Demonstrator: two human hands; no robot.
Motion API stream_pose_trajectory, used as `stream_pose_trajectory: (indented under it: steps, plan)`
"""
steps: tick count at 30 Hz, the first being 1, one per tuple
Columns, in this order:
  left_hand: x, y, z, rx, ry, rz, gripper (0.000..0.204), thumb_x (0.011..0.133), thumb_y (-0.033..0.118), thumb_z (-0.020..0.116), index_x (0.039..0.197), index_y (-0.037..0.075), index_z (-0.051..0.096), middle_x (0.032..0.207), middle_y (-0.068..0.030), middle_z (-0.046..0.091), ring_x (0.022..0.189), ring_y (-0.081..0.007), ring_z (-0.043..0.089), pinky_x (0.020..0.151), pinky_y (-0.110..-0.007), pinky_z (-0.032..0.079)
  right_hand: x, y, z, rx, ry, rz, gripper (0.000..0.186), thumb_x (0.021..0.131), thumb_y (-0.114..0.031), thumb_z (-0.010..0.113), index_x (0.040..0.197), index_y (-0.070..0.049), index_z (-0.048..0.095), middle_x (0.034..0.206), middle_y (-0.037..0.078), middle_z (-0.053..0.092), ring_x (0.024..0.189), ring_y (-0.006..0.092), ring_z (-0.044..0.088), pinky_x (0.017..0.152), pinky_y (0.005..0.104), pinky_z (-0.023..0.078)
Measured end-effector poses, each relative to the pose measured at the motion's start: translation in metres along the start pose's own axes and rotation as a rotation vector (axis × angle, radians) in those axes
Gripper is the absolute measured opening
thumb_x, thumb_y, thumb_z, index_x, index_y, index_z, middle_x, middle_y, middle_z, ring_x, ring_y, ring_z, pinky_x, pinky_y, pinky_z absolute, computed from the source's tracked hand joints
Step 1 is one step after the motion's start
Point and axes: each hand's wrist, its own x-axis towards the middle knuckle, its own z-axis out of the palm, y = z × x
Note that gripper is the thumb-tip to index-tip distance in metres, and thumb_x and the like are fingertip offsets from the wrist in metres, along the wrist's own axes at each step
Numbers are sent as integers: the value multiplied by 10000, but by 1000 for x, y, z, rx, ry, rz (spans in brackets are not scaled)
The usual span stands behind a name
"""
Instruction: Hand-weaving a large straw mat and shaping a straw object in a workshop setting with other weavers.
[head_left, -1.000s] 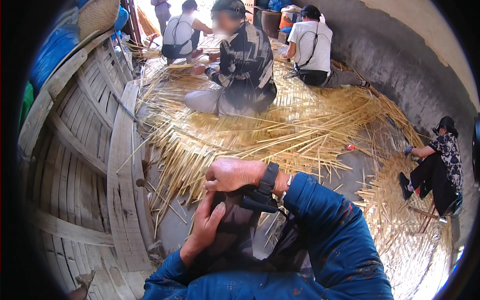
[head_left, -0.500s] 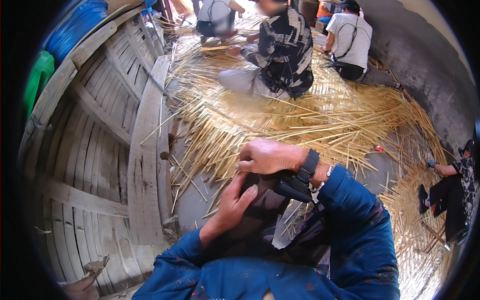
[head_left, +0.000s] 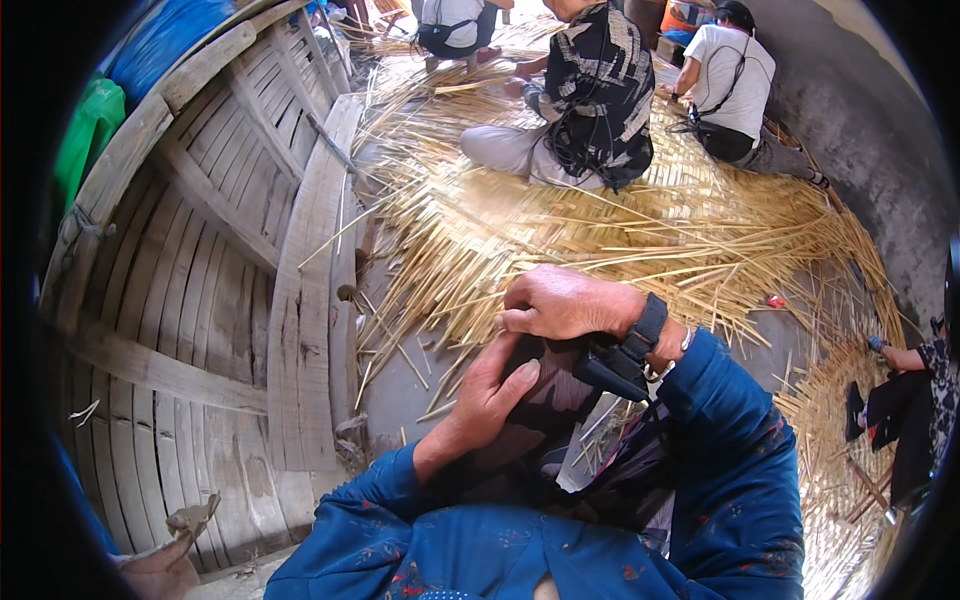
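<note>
My left hand [head_left: 478, 403] rests over my raised knee in dark patterned trousers [head_left: 553, 400], thumb apart from the stretched fingers. Its fingertips reach up to my right hand [head_left: 572, 303], whose fingers are curled closed. Whatever the right fingers may hold is hidden beneath them. A black wrist device [head_left: 625, 350] with a strap sits on my right wrist, beside a pale bracelet [head_left: 686, 338]. Beyond my hands lies a large woven straw-coloured mat [head_left: 700, 215], with loose split strips [head_left: 440, 285] sticking out along its near edge.
A slatted wooden frame [head_left: 300, 350] leans along my left, with blue plastic [head_left: 170, 45] and a green bag [head_left: 90, 135] behind it. Several people sit or crouch around the mat, one in a black-and-white patterned shirt [head_left: 600, 90] ahead. A grey wall [head_left: 850, 130] bounds the right.
The view has shifted, so the scene sits slightly further right. My hands stay together over the knee with nearly the same pose. The crouching person at the far left has shifted posture.
</note>
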Motion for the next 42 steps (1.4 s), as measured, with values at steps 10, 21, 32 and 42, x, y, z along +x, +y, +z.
stream_pose_trajectory:
  steps: [10, 21, 32, 42]
  plan:
    - [0, 2, -1, 27, 3, 15, 641, 998, 302, 543, 1488, -68, 358, 1479, -248, 460, 1401, -322, 433, 1141, -380, 329, 2, 0, -1, -6, -25, 1, 330, 918, -273, 595, 945, 37, 707, 831, 241, 676, 780, 380, 664, 740, 452, 514]
    - [0, 1, -1, -6, 2, 7, 644, 999, 307, 543, 1488, -68, 354, 1474, -242, 465, 1399, -313, 435, 1141, -375, 327, 4, 1, 0, -18, -25, 15, 344, 907, -315, 588, 945, -7, 736, 852, 244, 693, 830, 406, 676, 783, 472, 525]
    - [0, 1, 0, -37, 8, 0, 637, 1001, 304, 545, 1486, -65, 360, 1468, -235, 472, 1393, -298, 441, 1140, -372, 328, 4, 0, 0, 5, -29, 28, 347, 905, -313, 584, 950, -3, 736, 854, 240, 695, 833, 399, 679, 788, 469, 524]
    - [2, 1, -1, -22, -6, 4, 638, 1002, 304, 548, 1485, -67, 359, 1460, -233, 479, 1387, -294, 447, 1138, -368, 330, 3, 1, 1, 2, 3, 9, 341, 898, -303, 584, 924, 0, 738, 827, 244, 691, 800, 401, 680, 762, 469, 528]
